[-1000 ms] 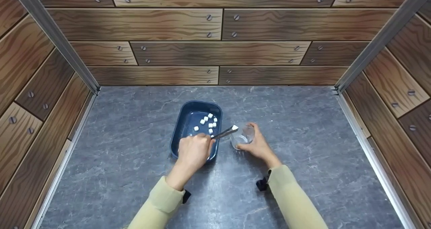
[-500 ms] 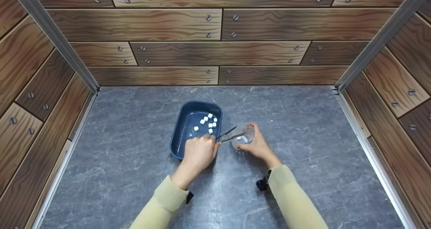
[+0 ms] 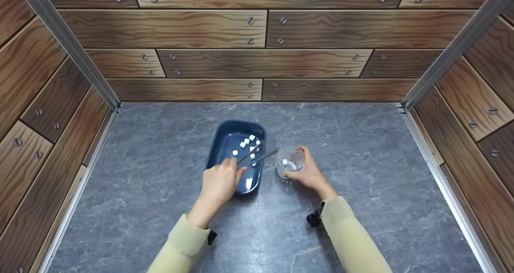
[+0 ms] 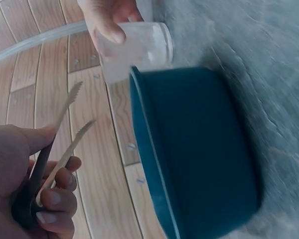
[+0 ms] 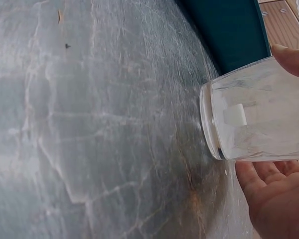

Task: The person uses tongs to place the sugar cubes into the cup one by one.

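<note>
In my left hand point(image 3: 220, 181) I hold metal tongs point(image 4: 63, 112) with toothed tips. Their two arms are spread, and nothing is between the tips. The hand is above the near left part of a blue tray point(image 3: 214, 148), where several white cubes point(image 3: 243, 145) lie, mostly toward its right side. My right hand point(image 3: 310, 174) grips a clear cup point(image 5: 269, 129) that stands upright to the right of the tray. One white cube point(image 5: 234, 115) rests at the bottom of the cup. The tongs partly cover some cubes in the head view.
A grey marbled tabletop point(image 3: 361, 156) lies under everything. Wood-patterned panels point(image 3: 209, 64) enclose it at the back and both sides, joined by metal corner strips point(image 3: 72, 48). The tray's raised wall stands between the tongs and the cup.
A white cube held in the tongs has gone into the cup. The tongs have spread apart, and my left hand has moved back left over the tray. My right hand has stayed on the cup.
</note>
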The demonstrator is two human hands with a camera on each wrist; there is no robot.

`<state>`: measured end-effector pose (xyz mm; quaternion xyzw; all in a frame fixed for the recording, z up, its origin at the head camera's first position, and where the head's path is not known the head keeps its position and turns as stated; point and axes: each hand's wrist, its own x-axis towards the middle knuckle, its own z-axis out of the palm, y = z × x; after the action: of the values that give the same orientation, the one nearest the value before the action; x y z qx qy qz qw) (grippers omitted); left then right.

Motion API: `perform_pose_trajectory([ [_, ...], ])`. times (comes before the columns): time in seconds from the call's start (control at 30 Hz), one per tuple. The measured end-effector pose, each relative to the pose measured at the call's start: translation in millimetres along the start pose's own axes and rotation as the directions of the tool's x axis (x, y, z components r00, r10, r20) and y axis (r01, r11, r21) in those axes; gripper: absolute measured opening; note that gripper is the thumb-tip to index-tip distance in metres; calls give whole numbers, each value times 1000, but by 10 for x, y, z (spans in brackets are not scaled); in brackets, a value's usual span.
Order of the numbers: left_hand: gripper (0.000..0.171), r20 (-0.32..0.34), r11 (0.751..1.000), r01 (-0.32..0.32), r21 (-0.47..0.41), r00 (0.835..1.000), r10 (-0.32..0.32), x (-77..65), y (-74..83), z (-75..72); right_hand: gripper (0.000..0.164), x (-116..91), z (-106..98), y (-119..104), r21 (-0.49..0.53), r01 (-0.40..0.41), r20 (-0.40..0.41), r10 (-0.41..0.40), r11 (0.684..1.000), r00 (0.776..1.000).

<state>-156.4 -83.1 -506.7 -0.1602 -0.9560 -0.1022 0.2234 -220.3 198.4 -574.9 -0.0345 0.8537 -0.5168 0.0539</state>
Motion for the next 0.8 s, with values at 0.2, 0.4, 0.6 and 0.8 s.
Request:
perform_pose_trajectory([
  [0.2, 38, 28, 997, 80, -25, 996, -79, -54, -169, -4, 98, -4, 6, -4, 5, -1, -7, 1, 1000, 1000],
  [0.4, 38, 75, 989, 145, -39, 987, -142, -101, -318, 2, 96, -5, 9, -3, 1, 10, -14, -10, 1000, 1000],
  [0.6, 37, 72, 986, 160, -41, 985, -157, -160, -437, 31, 95, -11, 7, -3, 7, 17, -15, -17, 1000, 1000],
  [0.8, 34, 119, 985, 173, -28, 978, -169, -195, -513, 45, 96, -10, 5, -1, 40, 14, -4, -13, 999, 1000],
])
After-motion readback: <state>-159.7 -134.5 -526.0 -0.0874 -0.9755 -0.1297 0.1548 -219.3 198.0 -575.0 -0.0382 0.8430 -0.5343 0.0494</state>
